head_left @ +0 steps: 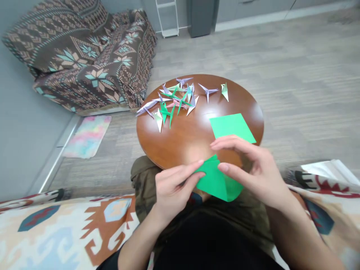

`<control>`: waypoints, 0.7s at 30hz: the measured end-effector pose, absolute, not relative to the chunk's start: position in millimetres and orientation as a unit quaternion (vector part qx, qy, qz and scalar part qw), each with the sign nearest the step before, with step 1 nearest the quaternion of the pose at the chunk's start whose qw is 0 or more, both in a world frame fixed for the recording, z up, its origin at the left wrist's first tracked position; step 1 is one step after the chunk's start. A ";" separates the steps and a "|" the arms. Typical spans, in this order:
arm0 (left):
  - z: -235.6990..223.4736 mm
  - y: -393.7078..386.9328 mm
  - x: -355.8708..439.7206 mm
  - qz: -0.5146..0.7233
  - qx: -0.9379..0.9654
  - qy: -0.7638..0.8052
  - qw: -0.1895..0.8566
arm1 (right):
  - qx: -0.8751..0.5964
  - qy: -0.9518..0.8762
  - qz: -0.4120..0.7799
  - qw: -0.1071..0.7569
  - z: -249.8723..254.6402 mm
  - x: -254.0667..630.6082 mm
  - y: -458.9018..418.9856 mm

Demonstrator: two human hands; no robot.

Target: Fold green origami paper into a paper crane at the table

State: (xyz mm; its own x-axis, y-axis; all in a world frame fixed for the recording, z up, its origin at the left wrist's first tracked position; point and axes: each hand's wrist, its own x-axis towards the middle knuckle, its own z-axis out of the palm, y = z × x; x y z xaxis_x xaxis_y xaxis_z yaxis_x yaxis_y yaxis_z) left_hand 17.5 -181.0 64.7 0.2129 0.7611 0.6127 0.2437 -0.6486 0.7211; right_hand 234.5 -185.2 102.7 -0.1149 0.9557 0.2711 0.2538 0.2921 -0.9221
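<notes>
A partly folded sheet of green origami paper is held over my lap, with a crease running down it. My left hand pinches its left corner between thumb and fingers. Around the right side of the paper curves my right hand, thumb and fingers spread apart; the thumb tip is at or very near the paper's upper edge. Just beyond that hand a flat green sheet lies on the round brown table, partly covered by my fingers.
Several folded paper cranes in purple, green, white and pink are heaped at the table's far left. A purple crane and a pale green one stand apart. A patterned sofa is beyond, and a pastel mat lies on the floor.
</notes>
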 end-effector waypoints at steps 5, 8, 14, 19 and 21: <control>67.9 -181.8 17.6 0.531 0.736 0.338 0.248 | -0.485 -0.650 0.377 0.447 105.3 228.5 -185.2; 68.2 -183.8 18.2 0.540 0.726 0.339 0.257 | -0.499 -0.648 0.375 0.437 107.8 226.4 -185.2; 70.6 -187.0 20.6 0.538 0.692 0.354 0.325 | -0.489 -0.639 0.390 0.448 111.3 225.5 -187.3; 68.8 -183.6 19.0 0.547 0.656 0.396 0.338 | -0.483 -0.655 0.318 0.486 112.1 230.5 -189.0; 66.9 -183.2 18.4 0.545 0.654 0.403 0.337 | -0.463 -0.691 0.308 0.463 113.1 231.1 -188.9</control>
